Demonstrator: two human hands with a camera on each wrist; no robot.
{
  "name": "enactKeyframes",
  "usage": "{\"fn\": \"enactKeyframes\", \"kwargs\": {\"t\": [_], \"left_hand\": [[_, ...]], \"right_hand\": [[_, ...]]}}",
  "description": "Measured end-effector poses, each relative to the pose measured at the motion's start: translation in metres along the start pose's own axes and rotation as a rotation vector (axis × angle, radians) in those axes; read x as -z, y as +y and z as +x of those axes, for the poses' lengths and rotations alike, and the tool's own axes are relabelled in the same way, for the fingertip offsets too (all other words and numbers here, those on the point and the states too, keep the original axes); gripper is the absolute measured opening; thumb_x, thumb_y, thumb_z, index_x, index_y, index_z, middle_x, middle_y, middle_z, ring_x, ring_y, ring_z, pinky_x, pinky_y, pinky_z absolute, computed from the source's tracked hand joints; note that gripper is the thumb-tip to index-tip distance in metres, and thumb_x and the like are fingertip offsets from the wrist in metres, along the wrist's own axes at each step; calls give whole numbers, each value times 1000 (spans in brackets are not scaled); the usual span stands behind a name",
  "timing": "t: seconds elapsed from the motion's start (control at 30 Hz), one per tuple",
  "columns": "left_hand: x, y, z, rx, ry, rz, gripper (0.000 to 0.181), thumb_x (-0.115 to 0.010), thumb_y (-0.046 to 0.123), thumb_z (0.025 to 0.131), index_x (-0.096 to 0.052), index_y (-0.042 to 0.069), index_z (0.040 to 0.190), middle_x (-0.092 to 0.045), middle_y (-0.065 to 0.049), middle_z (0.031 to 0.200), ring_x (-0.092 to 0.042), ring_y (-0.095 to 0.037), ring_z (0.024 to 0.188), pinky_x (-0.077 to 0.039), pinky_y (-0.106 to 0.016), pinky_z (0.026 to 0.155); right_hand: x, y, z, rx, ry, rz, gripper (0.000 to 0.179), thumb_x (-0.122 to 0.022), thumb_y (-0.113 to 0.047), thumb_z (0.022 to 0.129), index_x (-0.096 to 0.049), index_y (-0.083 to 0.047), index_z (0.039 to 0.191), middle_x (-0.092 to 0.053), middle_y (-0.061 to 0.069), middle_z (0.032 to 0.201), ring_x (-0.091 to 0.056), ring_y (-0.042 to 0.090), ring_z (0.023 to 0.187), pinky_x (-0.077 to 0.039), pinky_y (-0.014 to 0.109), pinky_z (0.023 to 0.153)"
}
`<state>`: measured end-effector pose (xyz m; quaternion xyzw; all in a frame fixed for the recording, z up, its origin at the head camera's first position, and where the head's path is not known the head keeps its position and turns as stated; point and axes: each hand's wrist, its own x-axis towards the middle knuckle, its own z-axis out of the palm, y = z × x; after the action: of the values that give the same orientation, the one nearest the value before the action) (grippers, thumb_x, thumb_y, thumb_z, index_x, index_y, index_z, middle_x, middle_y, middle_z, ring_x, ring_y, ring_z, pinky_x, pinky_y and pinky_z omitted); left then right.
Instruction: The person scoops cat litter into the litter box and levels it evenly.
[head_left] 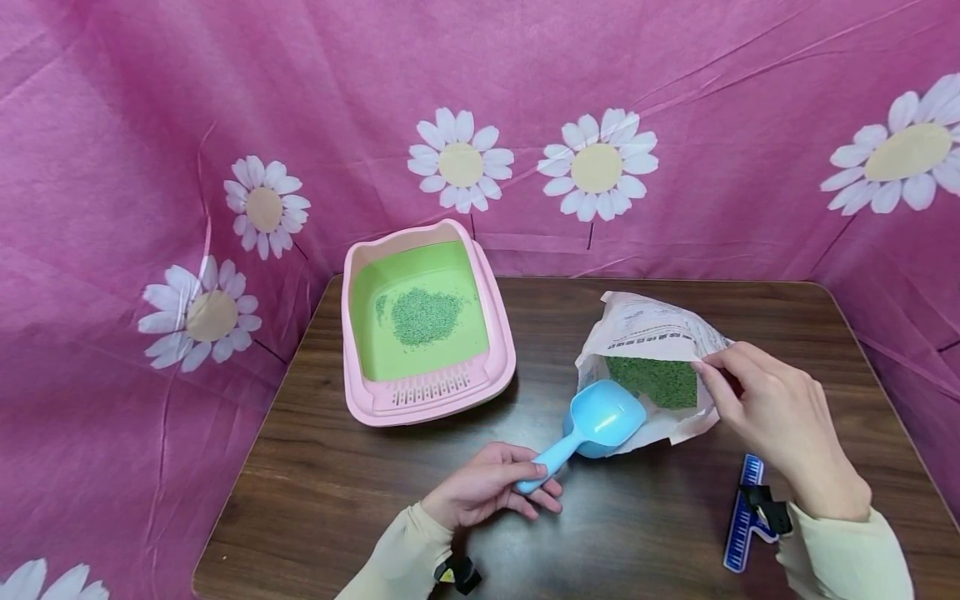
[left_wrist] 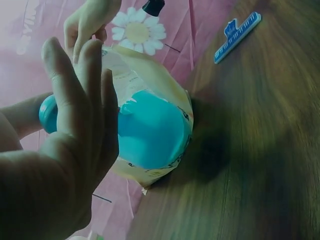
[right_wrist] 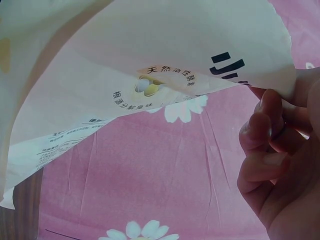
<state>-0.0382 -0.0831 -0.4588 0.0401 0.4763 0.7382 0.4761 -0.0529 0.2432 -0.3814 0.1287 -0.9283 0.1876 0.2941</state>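
A blue scoop [head_left: 603, 417] is held by its handle in my left hand [head_left: 498, 483], between thumb and fingers. Its bowl overlaps the near side of the mouth of a white paper bag [head_left: 652, 321] in the head view. Inside the bag lie green litter granules [head_left: 660, 383]. My right hand [head_left: 776, 408] pinches the bag's right rim between thumb and fingers, and the right wrist view shows the printed paper stretched from those fingertips. From the left wrist view, the scoop's bowl [left_wrist: 155, 130] appears in front of the bag's opening.
Left of the bag stands a pink-rimmed litter box [head_left: 498, 358] with a green inside and a patch of green granules [head_left: 426, 317]. A blue bag clip [head_left: 744, 512] lies near my right wrist on the wooden table [head_left: 315, 508]. A pink floral cloth [head_left: 517, 67] hangs behind.
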Motion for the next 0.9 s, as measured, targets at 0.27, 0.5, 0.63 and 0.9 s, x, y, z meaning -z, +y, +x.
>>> {"fn": "enactKeyframes", "kwargs": {"t": [0.27, 0.5, 0.63, 0.9], "left_hand": [[-3, 0, 1, -8, 20, 34, 31, -53, 20, 99, -56, -7, 114, -71, -2, 86, -72, -12, 75, -58, -18, 62], [-9, 0, 5, -28, 42, 51, 21, -52, 14, 96, -56, -4, 107, -73, -7, 80, -72, -14, 72, -57, -18, 58], [-13, 2, 9, -35, 59, 68, 18, -51, 10, 94, -53, -3, 106, -72, -11, 77, -71, -15, 68, -57, -19, 55], [-22, 7, 16, -38, 99, 145, 9, -52, 10, 91, -53, 1, 92, -67, -9, 65, -68, -14, 60, -56, -19, 50]], "right_hand": [[0, 0, 0, -3, -1, -2, 6, -72, -15, 81, -66, -14, 79, -56, -6, 71, -42, 8, 50, -30, 29, 41], [0, 0, 1, -4, -3, -2, 6, -71, -15, 81, -66, -15, 79, -56, -6, 71, -42, 9, 50, -31, 30, 41], [0, 0, 1, -8, -2, -2, 6, -71, -15, 81, -66, -15, 79, -57, -5, 71, -43, 10, 50, -31, 31, 41], [-1, 0, 0, 15, 7, 0, 6, -72, -14, 80, -66, -13, 79, -59, -3, 72, -45, 11, 51, -32, 31, 41]]}}
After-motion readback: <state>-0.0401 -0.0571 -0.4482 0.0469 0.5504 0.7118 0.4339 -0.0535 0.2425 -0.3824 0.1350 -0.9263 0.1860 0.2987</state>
